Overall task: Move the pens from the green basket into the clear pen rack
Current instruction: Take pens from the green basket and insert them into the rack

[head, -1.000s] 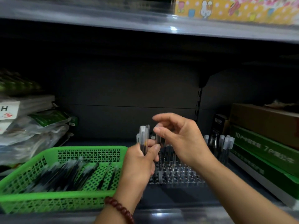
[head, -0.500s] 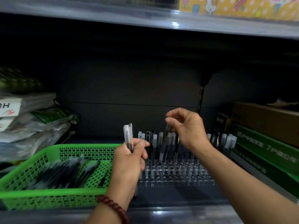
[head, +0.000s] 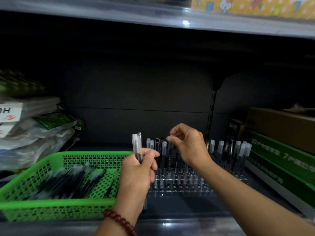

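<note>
The green basket (head: pixel 59 204) stands at the left of the shelf with several dark pens (head: pixel 68 181) lying in it. To its right sits the clear pen rack (head: pixel 180 186), with several pens upright in its back rows. My left hand (head: pixel 136 176) grips a small bundle of pens (head: pixel 137 143) upright between basket and rack. My right hand (head: pixel 190 145) hovers over the rack, thumb and forefinger pinched at the top of a dark pen (head: pixel 170 155) that stands in a hole.
Green boxes (head: pixel 279 160) and a brown carton (head: pixel 281 126) line the right side. Plastic-wrapped packets (head: pixel 34 133) pile up at the left. More capped pens (head: pixel 242 150) stand at the rack's right end. An upper shelf edge (head: pixel 153 16) overhangs.
My right hand took one pen from the bundle, carried it right and lowered it into the rack. My left hand moved slightly left with the remaining pens.
</note>
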